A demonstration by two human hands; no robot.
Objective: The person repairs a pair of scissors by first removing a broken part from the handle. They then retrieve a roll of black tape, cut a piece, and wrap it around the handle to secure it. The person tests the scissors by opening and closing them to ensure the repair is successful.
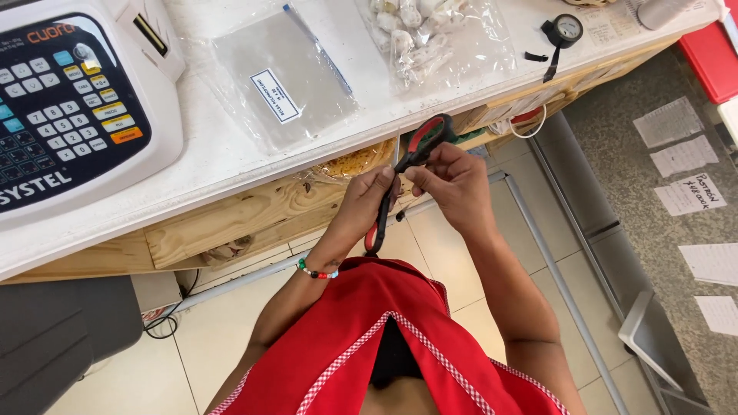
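Nearest the camera a red apron with checked trim fills the lower middle, and both forearms rise from it toward the counter. The left hand, with a beaded bracelet at the wrist, is curled around the black-and-red scissors, thumb and fingers closed on the shaft; one handle loop hangs below the hand, the other stands above near the counter edge. The right hand is bunched, its fingertips pinching at the scissors just beside the left thumb. What exactly the right fingers grip is too small to tell.

Under the hands lies pale tiled floor, crossed by a grey rail. A dark grey block sits at lower left, cut off by the frame. Beyond the hands a wooden counter front runs slantwise, with a crumpled clear bag of something yellowish tucked under the top, partly hidden by the scissors.

On the white countertop lie a flat clear pouch with a white label, a clear bag of pale lumps cut off at the top edge, and a small round dial. A weighing scale with a keypad takes the left corner, cropped by the frame. At right, paper slips lie on speckled flooring, and a red surface shows at the edge. Open room lies between counter front and body
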